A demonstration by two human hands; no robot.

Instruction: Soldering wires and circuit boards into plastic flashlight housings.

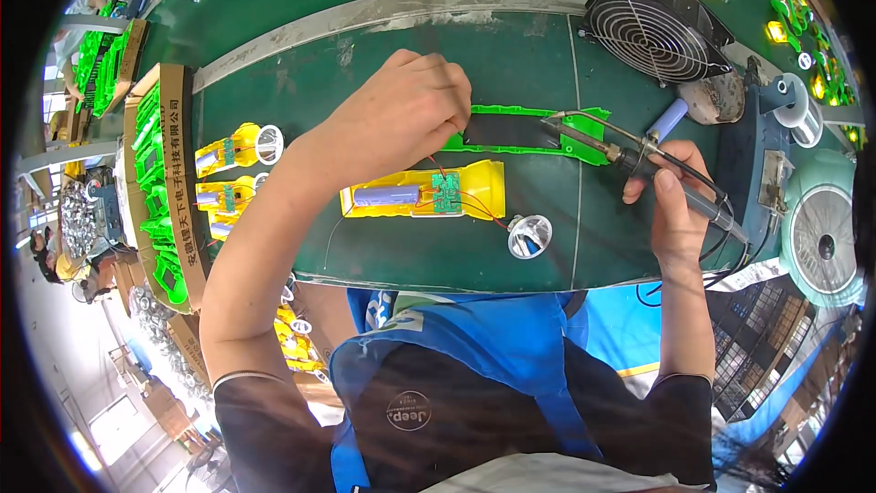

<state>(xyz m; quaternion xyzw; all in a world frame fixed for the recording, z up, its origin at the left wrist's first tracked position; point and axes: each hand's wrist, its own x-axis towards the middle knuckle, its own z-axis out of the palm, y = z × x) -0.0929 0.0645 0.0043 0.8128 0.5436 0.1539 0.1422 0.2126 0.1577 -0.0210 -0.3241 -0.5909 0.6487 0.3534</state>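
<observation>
My right hand (675, 205) is wrapped round a soldering iron (630, 161) with a thin metal guide along it. Its tip points left, over a green plastic shell (586, 139) with a dark strip (506, 131) inside. At the shell's left end my left hand (397, 110) is closed, and what its fingers hold is hidden. Just below lies a yellow flashlight casing (484, 190) with a purple battery (385, 195) and a green circuit board (446, 194). A red wire rises from the board toward my left hand. Thin wires lead to a round reflector (530, 237) on the bench.
A black fan (652, 23) stands at the far right, near a loose purple battery (669, 119) and a solder spool (803, 114). More yellow casings (228, 153) lie on the left, beside a cardboard box (187, 219) of green shells. A round pale-green fan (821, 242) stands right.
</observation>
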